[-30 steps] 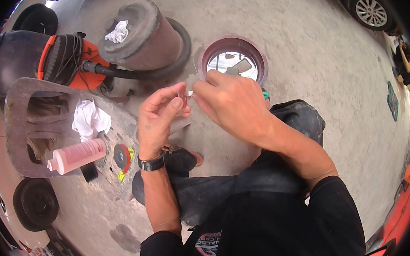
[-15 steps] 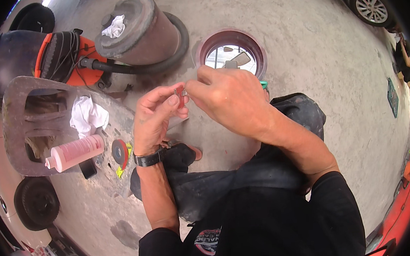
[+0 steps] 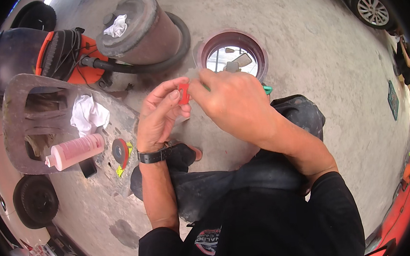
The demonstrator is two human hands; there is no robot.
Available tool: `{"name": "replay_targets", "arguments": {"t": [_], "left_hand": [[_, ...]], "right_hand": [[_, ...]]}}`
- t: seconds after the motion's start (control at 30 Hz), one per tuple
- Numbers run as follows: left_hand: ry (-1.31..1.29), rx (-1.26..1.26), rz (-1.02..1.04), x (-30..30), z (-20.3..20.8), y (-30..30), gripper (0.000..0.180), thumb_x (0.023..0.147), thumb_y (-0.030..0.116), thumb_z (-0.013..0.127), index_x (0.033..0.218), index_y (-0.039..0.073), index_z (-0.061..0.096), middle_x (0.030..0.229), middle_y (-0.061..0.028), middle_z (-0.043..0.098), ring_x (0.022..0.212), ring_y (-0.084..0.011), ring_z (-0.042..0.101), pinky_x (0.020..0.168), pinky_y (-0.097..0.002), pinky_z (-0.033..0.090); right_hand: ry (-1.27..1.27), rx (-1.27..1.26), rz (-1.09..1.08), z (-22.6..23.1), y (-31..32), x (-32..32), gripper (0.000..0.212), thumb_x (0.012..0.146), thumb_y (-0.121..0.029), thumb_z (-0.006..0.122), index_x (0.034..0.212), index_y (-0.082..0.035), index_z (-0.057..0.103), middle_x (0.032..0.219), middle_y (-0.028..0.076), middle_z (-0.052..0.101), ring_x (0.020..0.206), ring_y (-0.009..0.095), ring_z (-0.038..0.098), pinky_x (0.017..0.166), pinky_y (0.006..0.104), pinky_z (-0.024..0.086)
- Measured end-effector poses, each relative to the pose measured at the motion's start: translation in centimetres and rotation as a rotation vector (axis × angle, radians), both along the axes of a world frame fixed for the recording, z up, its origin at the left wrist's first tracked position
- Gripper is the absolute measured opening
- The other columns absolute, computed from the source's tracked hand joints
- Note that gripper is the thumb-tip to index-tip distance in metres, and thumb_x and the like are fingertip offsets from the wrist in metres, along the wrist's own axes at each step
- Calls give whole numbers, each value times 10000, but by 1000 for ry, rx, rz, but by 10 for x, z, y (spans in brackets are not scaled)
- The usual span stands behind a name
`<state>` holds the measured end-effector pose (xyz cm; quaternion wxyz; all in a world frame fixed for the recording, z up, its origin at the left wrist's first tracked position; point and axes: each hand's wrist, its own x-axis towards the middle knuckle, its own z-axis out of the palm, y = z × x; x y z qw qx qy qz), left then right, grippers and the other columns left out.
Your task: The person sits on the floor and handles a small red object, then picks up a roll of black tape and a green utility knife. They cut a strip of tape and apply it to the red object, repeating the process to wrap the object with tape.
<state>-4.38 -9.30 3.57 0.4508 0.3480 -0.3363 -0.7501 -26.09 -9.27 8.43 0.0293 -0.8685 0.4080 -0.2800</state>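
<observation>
In front of my body my left hand (image 3: 161,113) pinches a small flat bright red piece (image 3: 183,95) between thumb and fingers. A dark watch band (image 3: 153,156) circles that wrist. Right beside it, my right hand (image 3: 234,99) is closed, its fingertips close to the red piece. A green tool (image 3: 268,90) pokes out past the far side of my right hand, with a bit of green also showing by the fingers. The rest of it is hidden, so its kind cannot be told.
A worn grey plastic chair (image 3: 13,102) at left carries a white cloth (image 3: 88,114), a pink bottle (image 3: 77,151) and a tape roll (image 3: 119,151). Beyond stand an orange-black vacuum cleaner (image 3: 82,65), a lidded bin (image 3: 152,40) and a round dark-red tub (image 3: 258,44) with mirrors inside.
The red piece has turned in my left fingers and shows a brighter, flatter face. My right hand has shifted slightly, and more of the green tool shows.
</observation>
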Motion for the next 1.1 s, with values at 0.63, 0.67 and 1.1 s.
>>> {"name": "replay_targets", "arguments": {"t": [0.63,0.67,1.1], "left_hand": [[128,-65,-31,-3,-13,-1,416,1032,262,658,1293,-57,600,1134,-126,698,945,-182,673,802,-321,561],[139,-71,-33,-3,-14,-1,425,1030,269,662,1296,-56,600,1135,-127,699,946,-180,670,808,-319,556],[-69,-225,39,-13,-7,2,510,991,299,723,1329,-61,597,1197,-143,701,1017,-163,670,860,-315,551]], "right_hand": [[-63,296,30,-1,-1,-6,189,844,-147,705,950,1,654,825,185,676,700,379,717,567,459,555],[-62,305,22,0,1,-5,193,849,-153,708,951,1,654,825,186,677,694,378,715,566,462,553],[-89,368,-53,2,10,-8,171,880,-141,673,988,-11,651,833,195,671,717,388,717,579,488,551]]}}
